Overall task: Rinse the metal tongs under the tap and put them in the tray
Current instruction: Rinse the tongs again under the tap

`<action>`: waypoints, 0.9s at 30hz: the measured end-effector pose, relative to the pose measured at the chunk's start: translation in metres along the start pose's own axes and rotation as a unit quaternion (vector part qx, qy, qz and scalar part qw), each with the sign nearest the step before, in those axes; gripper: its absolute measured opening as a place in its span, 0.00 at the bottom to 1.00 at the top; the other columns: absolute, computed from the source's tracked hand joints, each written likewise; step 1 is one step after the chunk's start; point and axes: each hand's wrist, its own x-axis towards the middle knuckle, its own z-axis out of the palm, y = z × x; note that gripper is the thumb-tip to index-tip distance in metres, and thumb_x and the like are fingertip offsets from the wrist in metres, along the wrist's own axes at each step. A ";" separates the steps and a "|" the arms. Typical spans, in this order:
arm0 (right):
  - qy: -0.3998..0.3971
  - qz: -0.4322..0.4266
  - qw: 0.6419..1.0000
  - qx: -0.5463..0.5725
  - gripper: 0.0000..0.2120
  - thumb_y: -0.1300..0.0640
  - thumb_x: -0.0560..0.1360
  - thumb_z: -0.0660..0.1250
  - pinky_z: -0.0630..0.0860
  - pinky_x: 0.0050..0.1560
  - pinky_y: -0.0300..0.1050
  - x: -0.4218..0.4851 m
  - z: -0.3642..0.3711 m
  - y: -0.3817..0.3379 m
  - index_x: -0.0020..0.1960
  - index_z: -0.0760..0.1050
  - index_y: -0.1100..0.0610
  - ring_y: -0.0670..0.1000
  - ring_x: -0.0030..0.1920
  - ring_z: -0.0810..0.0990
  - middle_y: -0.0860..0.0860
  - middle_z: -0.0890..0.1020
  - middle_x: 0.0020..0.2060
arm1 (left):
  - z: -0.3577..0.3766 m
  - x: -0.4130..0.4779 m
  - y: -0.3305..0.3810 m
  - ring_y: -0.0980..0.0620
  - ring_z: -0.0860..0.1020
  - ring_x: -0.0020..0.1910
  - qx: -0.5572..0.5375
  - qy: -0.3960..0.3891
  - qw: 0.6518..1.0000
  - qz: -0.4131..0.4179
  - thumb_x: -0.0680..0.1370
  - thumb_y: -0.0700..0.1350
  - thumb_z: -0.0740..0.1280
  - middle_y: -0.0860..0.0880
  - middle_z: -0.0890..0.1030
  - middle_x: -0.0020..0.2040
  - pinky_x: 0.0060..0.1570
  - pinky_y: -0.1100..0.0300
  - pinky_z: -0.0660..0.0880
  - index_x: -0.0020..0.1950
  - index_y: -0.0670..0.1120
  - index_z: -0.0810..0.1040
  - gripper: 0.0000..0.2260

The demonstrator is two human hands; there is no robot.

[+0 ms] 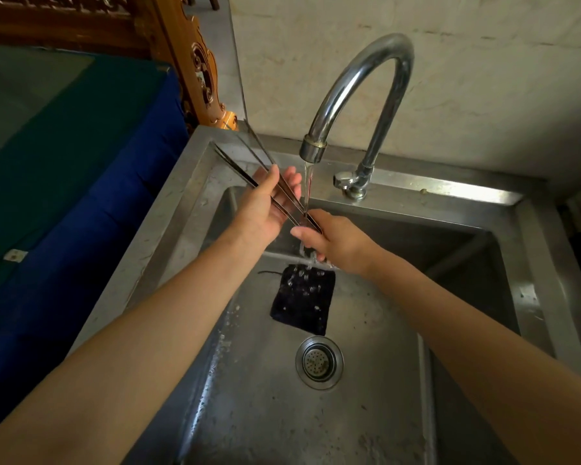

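Observation:
The long metal tongs (245,152) slant from upper left down to the right over the sink, their two arms spread apart at the far end. My left hand (265,206) holds the arms near their middle, with the thumb over them. My right hand (336,241) grips the joined end, just under the stream. Water runs from the curved chrome tap (359,78) onto that joined end and my right fingers, then drips into the basin. No tray is in view.
A steel sink (366,414) has a round drain strainer (319,362) and a dark wet scouring pad (302,298) lying on its bottom. At the left stand a blue and green covered surface (64,162) and carved wooden furniture (202,72). A pale wall rises behind.

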 end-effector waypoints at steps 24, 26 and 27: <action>-0.117 0.020 0.816 0.565 0.14 0.53 0.81 0.54 0.71 0.25 0.35 0.001 0.021 0.014 0.48 0.74 0.59 0.45 0.26 0.74 0.50 0.80 0.31 | 0.029 0.010 0.001 0.55 0.82 0.32 0.138 -0.092 0.985 -0.047 0.76 0.48 0.65 0.49 0.83 0.33 0.34 0.61 0.79 0.32 0.45 0.84 0.16; -0.067 0.041 0.806 0.587 0.14 0.51 0.80 0.55 0.76 0.28 0.35 0.000 0.027 0.016 0.49 0.75 0.59 0.45 0.29 0.77 0.51 0.82 0.34 | 0.039 0.011 -0.001 0.55 0.78 0.25 0.201 -0.064 0.977 -0.036 0.78 0.46 0.63 0.50 0.81 0.27 0.27 0.62 0.76 0.32 0.45 0.82 0.17; -0.041 0.053 0.795 0.602 0.14 0.50 0.80 0.57 0.78 0.30 0.35 -0.001 0.030 0.017 0.49 0.76 0.59 0.45 0.30 0.78 0.51 0.83 0.34 | 0.044 0.011 -0.002 0.55 0.77 0.23 0.216 -0.060 0.974 -0.022 0.78 0.45 0.63 0.51 0.80 0.25 0.26 0.63 0.75 0.36 0.44 0.79 0.12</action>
